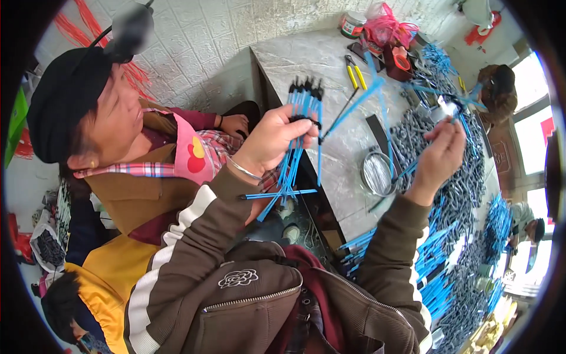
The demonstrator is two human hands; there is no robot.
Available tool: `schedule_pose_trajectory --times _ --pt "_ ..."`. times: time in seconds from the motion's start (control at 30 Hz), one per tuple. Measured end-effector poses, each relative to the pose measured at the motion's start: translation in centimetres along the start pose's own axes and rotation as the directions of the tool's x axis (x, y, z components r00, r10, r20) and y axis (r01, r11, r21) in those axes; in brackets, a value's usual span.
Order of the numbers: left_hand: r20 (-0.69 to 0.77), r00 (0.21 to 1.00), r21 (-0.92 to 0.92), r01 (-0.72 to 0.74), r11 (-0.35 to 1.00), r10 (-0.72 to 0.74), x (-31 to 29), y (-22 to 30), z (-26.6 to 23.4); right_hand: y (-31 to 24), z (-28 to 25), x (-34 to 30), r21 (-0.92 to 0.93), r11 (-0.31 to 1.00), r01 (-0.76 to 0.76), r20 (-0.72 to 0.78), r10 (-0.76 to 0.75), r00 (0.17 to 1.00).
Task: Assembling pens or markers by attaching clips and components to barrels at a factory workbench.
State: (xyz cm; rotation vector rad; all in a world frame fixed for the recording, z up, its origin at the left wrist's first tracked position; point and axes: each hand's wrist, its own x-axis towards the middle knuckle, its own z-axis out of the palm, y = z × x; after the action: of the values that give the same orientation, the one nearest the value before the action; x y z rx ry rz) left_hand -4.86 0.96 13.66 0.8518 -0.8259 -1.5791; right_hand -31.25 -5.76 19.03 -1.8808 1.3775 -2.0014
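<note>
My left hand [274, 138] is closed round a bunch of thin blue rods [307, 105] with black tips, a black band crossing them by the fingers. Below the hand their lower ends spread out and cross. Above the pile on the table my right hand [441, 154] is raised, thumb and fingers pinched together. Blurred blue strips with a dark middle lie at its fingertips, beside a bright spot; what the fingers grip is unclear. More blurred blue strips [367, 97] stretch between the two hands. A round metal tin [378, 173] sits on the table left of my right hand.
The grey table [330, 65] carries a heap of dark grey pieces [415, 138], blue rods [435, 289], yellow-handled pliers [355, 72], a can [352, 25] and a pink plastic bag [389, 26]. A person in a black cap [141, 171] sits close at left; others are farther off.
</note>
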Motion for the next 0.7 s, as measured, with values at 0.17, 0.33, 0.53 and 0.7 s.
schedule_pose_trajectory --times 0.17,0.33,0.53,0.7 --pt "0.024 0.999 -0.069 -0.039 0.997 0.04 -3.1 0.4 0.7 -6.2 -7.9 1.2 0.511 0.831 -0.22 0.054 0.224 0.973" --pt "0.036 0.999 -0.109 0.018 0.994 -0.015 -5.8 1.0 3.1 -10.6 -7.2 -5.4 0.238 0.837 -0.492 0.66 0.232 0.715" --pt "0.267 0.962 -0.232 0.114 0.966 -0.049 -7.5 0.4 4.6 -10.5 -3.2 -15.3 0.243 0.749 -0.616 0.569 0.404 0.716" --pt "0.335 0.938 -0.116 0.139 0.984 -0.093 -9.4 -1.6 5.3 -12.2 -2.7 -19.5 0.106 0.871 -0.479 0.35 0.418 0.838"
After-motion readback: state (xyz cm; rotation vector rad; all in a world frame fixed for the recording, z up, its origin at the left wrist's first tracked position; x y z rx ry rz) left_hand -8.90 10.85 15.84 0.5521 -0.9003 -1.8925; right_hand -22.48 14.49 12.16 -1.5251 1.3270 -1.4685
